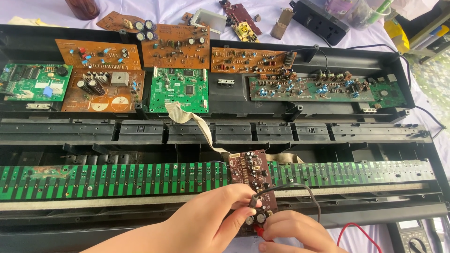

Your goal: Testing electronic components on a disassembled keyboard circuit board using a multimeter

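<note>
Where a white cloth (154, 9) lies, circuit boards (176, 46) sit.

Bright, even daylight over everything, shadows soft and short. Glare washes out the cloth (154, 9) along the top and the right edge. Focus crisp across the boards; slight wide-angle bending at the corners.

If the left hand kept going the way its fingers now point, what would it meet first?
Probably the small brown circuit board: the left hand already pinches a black probe against it, pointing up-right. Depth is hard to judge.
</note>
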